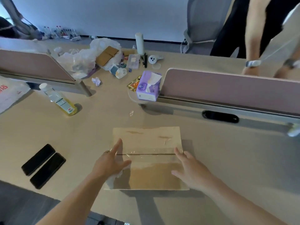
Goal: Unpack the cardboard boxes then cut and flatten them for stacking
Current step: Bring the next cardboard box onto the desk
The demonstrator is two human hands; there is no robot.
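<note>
Pale beige office desk (81,135), split by pink divider panels, blue-lit wall behind

- Left hand (112,161): fingers straight and spread, forefinger laid out along the left edge of the box top, thumb pointing in across the lid. Ring on one finger. Grips nothing. Some whitish crinkled film shows under the palm; can't tell what it is
- Right hand (190,169): open, fingers loosely spread, at the right edge of the box top, fingertips near the end of the seam. Holds nothing. Can't tell if it presses or just hovers
- Cardboard box (149,174): closed, sitting flat on the desk near its front edge, directly between the two hands. Top flaps meet at a centre seam (146,154) running left to right, covered with a band of clear glossy tape. Far flap paler, with two scuffed patches
- Left of the box, well apart: two black phones (38,159) lying side by side, face down or screens dark
- Further back left: clear bottle of yellow liquid (60,99), upright; white bag with red print (9,93) at the desk's edge
- Behind the box: purple tissue pack (148,86) at the end of the right divider (227,90), orange snack packet (134,84) just beside it
- Far desk: heap of clear plastic bags (81,60), tall white bottle (139,43), pens, small clutter
- Far right: another person (253,38) leaning on the far desk beyond the divider, grey chair (203,25) next to them
</note>
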